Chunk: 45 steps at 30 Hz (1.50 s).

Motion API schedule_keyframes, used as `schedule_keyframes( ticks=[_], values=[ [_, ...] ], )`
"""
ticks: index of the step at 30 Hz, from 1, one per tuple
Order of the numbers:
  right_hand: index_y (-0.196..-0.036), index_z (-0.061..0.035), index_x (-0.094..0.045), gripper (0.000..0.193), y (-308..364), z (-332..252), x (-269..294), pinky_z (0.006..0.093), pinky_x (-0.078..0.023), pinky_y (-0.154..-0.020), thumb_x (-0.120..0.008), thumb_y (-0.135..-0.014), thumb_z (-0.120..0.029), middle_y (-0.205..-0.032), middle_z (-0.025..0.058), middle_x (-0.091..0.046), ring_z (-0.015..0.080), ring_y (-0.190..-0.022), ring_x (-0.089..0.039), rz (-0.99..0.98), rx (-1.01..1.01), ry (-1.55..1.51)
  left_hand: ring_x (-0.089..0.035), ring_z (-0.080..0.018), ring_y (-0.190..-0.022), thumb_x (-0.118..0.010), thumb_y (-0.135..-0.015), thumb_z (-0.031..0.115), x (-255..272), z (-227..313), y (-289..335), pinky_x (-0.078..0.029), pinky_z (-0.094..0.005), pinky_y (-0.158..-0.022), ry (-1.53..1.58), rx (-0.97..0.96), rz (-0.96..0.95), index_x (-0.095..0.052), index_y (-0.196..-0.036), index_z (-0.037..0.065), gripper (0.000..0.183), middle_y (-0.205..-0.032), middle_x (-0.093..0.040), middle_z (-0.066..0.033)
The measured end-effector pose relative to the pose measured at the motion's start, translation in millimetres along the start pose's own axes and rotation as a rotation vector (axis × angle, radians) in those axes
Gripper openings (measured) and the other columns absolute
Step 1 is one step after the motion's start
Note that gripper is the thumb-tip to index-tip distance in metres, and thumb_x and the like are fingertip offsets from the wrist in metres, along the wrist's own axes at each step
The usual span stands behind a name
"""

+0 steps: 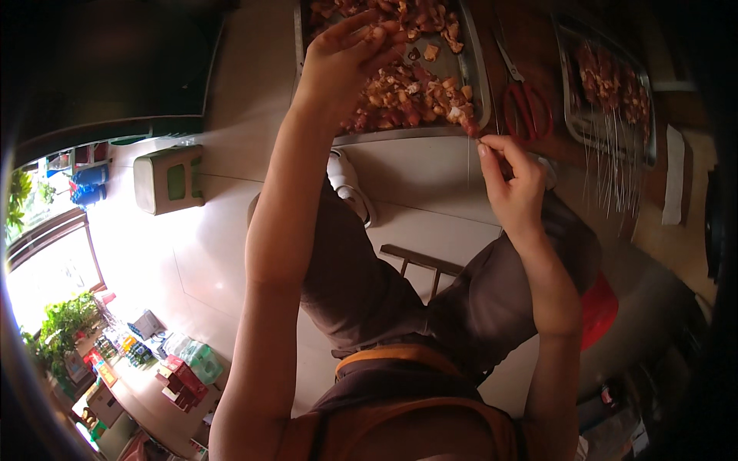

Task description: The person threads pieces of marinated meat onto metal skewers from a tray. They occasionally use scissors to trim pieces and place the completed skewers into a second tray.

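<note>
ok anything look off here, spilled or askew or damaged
I see nothing plainly spilled or damaged. Slightly untidy: the loaded skewers in the smaller tray, because their bare ends fan out unevenly past its near rim.

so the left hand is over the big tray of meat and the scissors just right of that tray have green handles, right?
Not quite: the scissors have red handles, not green, as the head view shows. The left hand is indeed over the big tray of meat.

1 head-worn fisheye camera looks down from close above the lap [361, 300] and 2 hands [513, 184].
</note>
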State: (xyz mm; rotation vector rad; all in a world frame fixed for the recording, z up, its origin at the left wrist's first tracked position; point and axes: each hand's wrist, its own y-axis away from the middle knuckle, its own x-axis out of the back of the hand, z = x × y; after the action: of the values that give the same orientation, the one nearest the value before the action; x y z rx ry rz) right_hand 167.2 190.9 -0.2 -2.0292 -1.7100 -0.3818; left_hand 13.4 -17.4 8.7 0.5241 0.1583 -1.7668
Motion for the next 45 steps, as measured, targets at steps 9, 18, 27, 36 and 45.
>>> schedule_keyframes(
  ticks=[9, 18, 27, 36, 45],
  values=[
    [-0.094, 0.0008, -0.063, 0.006, 0.5, 2.5, -4.0, 0.0203, -0.036, -0.051, -0.061, -0.092, -0.004, -0.065, -0.0008, -0.054, 0.0031, -0.057, -0.047, 0.013, -0.011, -0.045, -0.064, -0.0269, -0.105, -0.053, -0.096, -0.001, -8.0, -26.1, 3.1, -0.056, -0.0366, -0.094, 0.220, -0.072, -0.080, -0.041, -0.132, -0.008, 0.039, -0.109, -0.063, -0.0145],
    [-0.091, 0.0001, -0.063, 0.003, -2.9, 0.9, -4.3, 0.0209, -0.034, -0.048, -0.063, -0.089, -0.002, -0.064, 0.0013, -0.054, 0.0025, -0.055, -0.044, 0.020, -0.085, -0.116, -0.065, -0.0204, -0.098, -0.059, -0.094, 0.003, -33.6, -45.8, 20.6, -0.057, -0.0324, -0.087, 0.327, 0.031, -0.177, -0.040, -0.133, -0.004, 0.044, -0.109, -0.065, -0.0124],
    [-0.091, 0.0006, -0.063, 0.007, -9.5, -1.0, -0.7, 0.0192, -0.037, -0.050, -0.061, -0.092, -0.006, -0.062, -0.0023, -0.053, 0.0019, -0.056, -0.047, -0.011, -0.216, -0.247, -0.064, -0.0262, -0.105, -0.062, -0.094, 0.009, -47.1, -43.0, 26.7, -0.056, -0.0354, -0.086, 0.226, 0.100, -0.180, -0.031, -0.143, 0.000, 0.059, -0.117, -0.064, -0.0164],
    [-0.098, 0.0012, -0.063, 0.011, -7.6, 20.5, 14.4, 0.0196, -0.044, -0.058, -0.059, -0.093, -0.008, -0.078, -0.0007, -0.061, 0.0036, -0.066, -0.055, 0.039, -0.329, -0.333, -0.071, -0.0188, -0.082, -0.064, -0.082, -0.003, 18.0, -22.6, 8.1, -0.058, -0.0313, -0.073, -0.853, -0.271, -0.106, -0.038, -0.140, 0.001, 0.064, -0.095, -0.072, -0.0106],
    [-0.099, 0.0022, -0.063, 0.012, -6.4, 18.5, 12.3, 0.0188, -0.040, -0.056, -0.058, -0.094, -0.007, -0.071, -0.0020, -0.056, 0.0031, -0.064, -0.052, 0.035, -0.335, -0.346, -0.069, -0.0225, -0.075, -0.063, -0.078, 0.000, 6.2, -49.9, 9.6, -0.055, -0.0336, -0.069, -1.383, -0.466, -0.363, -0.052, -0.136, 0.015, 0.061, -0.090, -0.072, -0.0061]
  ],
)
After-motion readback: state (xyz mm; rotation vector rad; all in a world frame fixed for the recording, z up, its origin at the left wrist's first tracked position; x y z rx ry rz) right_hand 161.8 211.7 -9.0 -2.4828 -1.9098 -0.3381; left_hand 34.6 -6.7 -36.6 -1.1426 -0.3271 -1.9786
